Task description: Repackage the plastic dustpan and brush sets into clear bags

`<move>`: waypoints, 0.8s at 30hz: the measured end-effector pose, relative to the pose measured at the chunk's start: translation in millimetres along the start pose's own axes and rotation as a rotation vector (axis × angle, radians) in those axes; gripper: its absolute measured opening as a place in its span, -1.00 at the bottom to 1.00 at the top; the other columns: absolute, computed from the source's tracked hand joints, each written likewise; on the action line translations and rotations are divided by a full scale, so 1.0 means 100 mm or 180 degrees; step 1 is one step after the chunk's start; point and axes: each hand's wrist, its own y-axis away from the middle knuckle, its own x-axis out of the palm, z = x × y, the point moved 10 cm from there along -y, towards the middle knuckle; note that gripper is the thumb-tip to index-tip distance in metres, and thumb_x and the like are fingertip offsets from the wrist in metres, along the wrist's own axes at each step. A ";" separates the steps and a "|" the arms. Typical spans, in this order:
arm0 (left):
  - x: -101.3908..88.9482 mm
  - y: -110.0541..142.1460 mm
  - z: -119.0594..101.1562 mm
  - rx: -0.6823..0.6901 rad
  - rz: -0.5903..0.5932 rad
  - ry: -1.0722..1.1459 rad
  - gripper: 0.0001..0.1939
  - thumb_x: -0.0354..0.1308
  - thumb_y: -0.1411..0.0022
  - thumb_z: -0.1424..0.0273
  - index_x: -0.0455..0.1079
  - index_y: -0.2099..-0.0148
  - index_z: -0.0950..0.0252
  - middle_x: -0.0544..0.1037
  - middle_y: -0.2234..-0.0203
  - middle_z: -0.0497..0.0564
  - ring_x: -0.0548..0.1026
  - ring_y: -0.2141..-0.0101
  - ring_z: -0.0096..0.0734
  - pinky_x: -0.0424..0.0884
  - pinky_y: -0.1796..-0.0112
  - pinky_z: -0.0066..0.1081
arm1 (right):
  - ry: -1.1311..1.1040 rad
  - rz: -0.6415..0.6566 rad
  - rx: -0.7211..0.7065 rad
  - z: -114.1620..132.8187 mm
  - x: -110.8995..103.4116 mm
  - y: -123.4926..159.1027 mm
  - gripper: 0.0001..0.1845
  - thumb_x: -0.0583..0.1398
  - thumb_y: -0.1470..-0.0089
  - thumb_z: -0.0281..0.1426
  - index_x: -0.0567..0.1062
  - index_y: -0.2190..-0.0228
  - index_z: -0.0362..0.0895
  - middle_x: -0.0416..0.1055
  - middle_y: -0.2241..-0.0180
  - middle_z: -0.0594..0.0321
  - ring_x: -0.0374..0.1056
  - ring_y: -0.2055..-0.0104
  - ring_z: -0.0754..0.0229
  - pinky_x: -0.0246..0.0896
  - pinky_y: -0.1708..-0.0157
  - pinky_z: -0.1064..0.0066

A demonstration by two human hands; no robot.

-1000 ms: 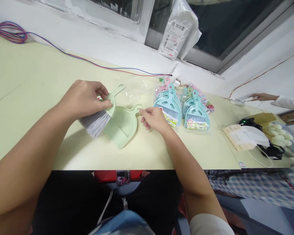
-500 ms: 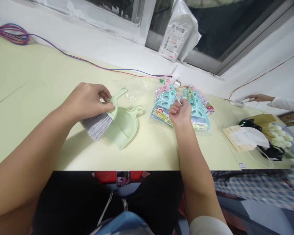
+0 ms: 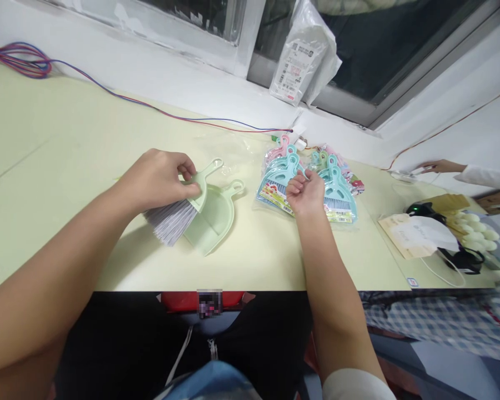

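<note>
My left hand (image 3: 162, 180) is closed around a small hand brush (image 3: 173, 221) with a light green body and grey bristles. The brush is tilted, its looped handle pointing away to the upper right. It partly covers a light green dustpan (image 3: 216, 219) lying on the table. My right hand (image 3: 306, 191) has its fingers curled in, palm turned up, in front of the wrapped brush-and-dustpan sets. One stack of wrapped sets (image 3: 275, 178) is left of that hand, another stack (image 3: 339, 194) right of it. Whether the right fingers hold anything I cannot make out.
Blue and red cable (image 3: 20, 58) lies coiled at the far left and runs along the wall. A plastic-wrapped package (image 3: 294, 66) rests on the window ledge. At right are a pale paper bag (image 3: 416, 233), black items, and another person's hand (image 3: 441, 165).
My left hand has shifted slightly right and toward me with the brush, covering a bit more of the dustpan. My right hand has stayed nearly still.
</note>
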 end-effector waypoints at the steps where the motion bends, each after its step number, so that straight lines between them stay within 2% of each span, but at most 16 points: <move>1: 0.01 0.00 -0.02 0.0015 0.0019 0.0007 -0.64 0.26 -0.03 0.11 0.62 0.14 0.12 0.71 0.23 -0.05 0.65 0.12 -0.09 0.46 0.10 -0.30 | -0.0006 -0.0008 -0.0015 0.00 0.00 0.00 -0.76 -0.01 -0.41 -0.41 0.20 0.37 -0.04 -0.07 0.60 0.57 -0.13 0.72 0.43 -0.18 0.77 0.63; 12: 0.18 0.04 -0.19 0.0115 0.0276 0.0028 -0.67 0.28 -0.03 0.13 0.62 0.16 0.12 0.72 0.23 -0.02 0.65 0.13 -0.06 0.48 0.15 -0.28 | 0.0138 0.0100 -0.0060 -0.01 0.04 0.02 -0.77 0.06 -0.27 -0.50 0.16 0.41 -0.03 -0.08 0.60 0.56 -0.14 0.71 0.42 -0.17 0.78 0.61; 24: 0.35 0.08 -0.39 0.0290 0.0408 -0.0027 -0.67 0.26 -0.05 0.15 0.64 0.16 0.15 0.72 0.24 0.01 0.65 0.17 -0.05 0.50 0.14 -0.21 | 0.0169 0.0088 -0.0030 -0.06 0.04 0.04 -0.83 0.05 -0.25 -0.50 0.23 0.39 -0.06 -0.06 0.61 0.56 -0.13 0.70 0.44 -0.20 0.77 0.59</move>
